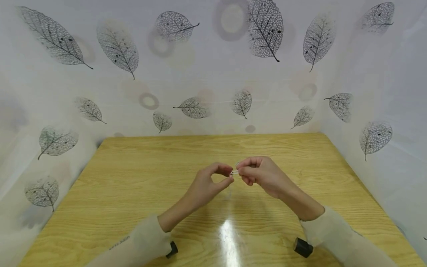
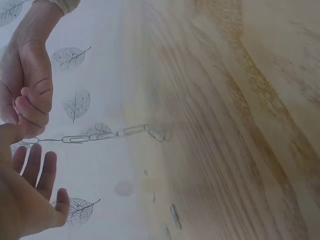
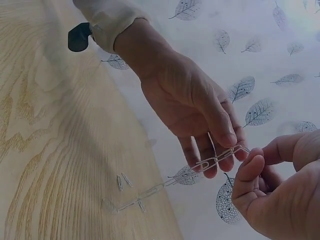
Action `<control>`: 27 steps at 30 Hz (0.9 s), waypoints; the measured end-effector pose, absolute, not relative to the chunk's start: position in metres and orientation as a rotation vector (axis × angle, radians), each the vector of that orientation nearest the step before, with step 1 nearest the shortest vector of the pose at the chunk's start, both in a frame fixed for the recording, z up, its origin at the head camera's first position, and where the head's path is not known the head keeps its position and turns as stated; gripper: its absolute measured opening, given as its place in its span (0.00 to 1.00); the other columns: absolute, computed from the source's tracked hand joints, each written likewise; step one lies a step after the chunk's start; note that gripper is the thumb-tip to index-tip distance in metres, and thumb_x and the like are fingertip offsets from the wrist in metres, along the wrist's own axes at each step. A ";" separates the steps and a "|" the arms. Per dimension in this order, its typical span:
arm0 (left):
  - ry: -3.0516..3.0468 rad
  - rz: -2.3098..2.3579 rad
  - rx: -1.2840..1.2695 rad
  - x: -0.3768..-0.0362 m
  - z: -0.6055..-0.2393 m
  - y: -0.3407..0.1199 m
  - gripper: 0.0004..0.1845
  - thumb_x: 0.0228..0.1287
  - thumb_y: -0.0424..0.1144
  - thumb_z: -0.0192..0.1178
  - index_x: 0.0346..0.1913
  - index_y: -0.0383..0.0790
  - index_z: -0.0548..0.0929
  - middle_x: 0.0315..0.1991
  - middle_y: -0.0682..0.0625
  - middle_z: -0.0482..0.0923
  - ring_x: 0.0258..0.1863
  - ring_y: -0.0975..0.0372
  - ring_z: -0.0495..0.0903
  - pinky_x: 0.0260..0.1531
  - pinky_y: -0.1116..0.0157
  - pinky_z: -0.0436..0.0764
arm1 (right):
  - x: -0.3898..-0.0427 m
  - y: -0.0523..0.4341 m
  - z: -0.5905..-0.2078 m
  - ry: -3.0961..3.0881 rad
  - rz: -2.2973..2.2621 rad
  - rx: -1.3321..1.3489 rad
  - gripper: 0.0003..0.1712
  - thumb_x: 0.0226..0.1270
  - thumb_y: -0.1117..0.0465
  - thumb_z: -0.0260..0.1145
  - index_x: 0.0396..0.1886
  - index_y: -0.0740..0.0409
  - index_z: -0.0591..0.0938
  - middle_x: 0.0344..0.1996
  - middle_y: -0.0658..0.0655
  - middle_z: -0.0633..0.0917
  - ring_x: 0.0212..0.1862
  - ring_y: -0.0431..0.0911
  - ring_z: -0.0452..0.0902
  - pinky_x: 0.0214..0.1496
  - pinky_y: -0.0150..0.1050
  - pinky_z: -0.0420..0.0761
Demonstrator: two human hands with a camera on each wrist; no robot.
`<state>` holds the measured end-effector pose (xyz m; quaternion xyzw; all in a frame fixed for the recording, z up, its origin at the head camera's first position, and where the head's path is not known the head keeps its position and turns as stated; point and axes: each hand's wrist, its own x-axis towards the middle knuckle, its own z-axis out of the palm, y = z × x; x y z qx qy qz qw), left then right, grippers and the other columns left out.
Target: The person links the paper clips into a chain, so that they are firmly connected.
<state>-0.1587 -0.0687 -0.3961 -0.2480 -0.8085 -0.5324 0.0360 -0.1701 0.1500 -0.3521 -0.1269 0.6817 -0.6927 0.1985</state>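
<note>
At four o'clock in the right wrist view, the right hand (image 3: 285,190) is pinching the upper end of a paperclip chain (image 3: 158,188), thumb and fingertip together; just beyond, the left hand (image 3: 192,102) is pinching it lower down. Linking is apparently under way, the next move calling for threading loop through loop. Thin and silvery, the chain is hanging toward eight o'clock, near loose paperclips (image 3: 127,180) on the wooden table (image 3: 50,150).

Paperclip chain (image 2: 102,135) hangs over table (image 1: 143,174), backdrop (image 1: 207,74) behind.
</note>
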 end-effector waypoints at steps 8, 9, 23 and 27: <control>-2.306 -1.491 -0.834 -0.155 -0.391 -0.063 0.09 0.66 0.31 0.71 0.47 0.36 0.85 0.42 0.51 0.87 0.45 0.62 0.85 0.50 0.61 0.83 | -0.169 0.149 -0.351 1.877 -1.953 -0.329 0.07 0.74 0.70 0.62 0.44 0.73 0.81 0.26 0.54 0.81 0.27 0.42 0.74 0.32 0.33 0.76; -2.302 -1.481 -0.835 -0.155 -0.390 -0.062 0.08 0.66 0.30 0.71 0.47 0.36 0.85 0.41 0.51 0.87 0.44 0.61 0.85 0.50 0.61 0.83 | -0.169 0.149 -0.351 1.870 -1.957 -0.327 0.07 0.74 0.70 0.62 0.43 0.72 0.82 0.26 0.54 0.81 0.27 0.42 0.74 0.32 0.33 0.76; -2.272 -1.347 -0.828 -0.154 -0.393 -0.062 0.07 0.64 0.30 0.72 0.44 0.37 0.87 0.40 0.51 0.88 0.45 0.60 0.84 0.54 0.53 0.78 | -0.169 0.148 -0.349 1.795 -1.980 -0.306 0.05 0.74 0.70 0.62 0.42 0.70 0.82 0.26 0.54 0.81 0.27 0.41 0.75 0.32 0.32 0.76; -2.268 -1.348 -0.815 -0.154 -0.393 -0.062 0.05 0.65 0.30 0.71 0.42 0.37 0.87 0.40 0.50 0.89 0.45 0.59 0.85 0.54 0.52 0.79 | -0.169 0.148 -0.349 1.787 -1.978 -0.311 0.05 0.75 0.69 0.62 0.42 0.69 0.82 0.26 0.54 0.81 0.27 0.41 0.75 0.32 0.32 0.76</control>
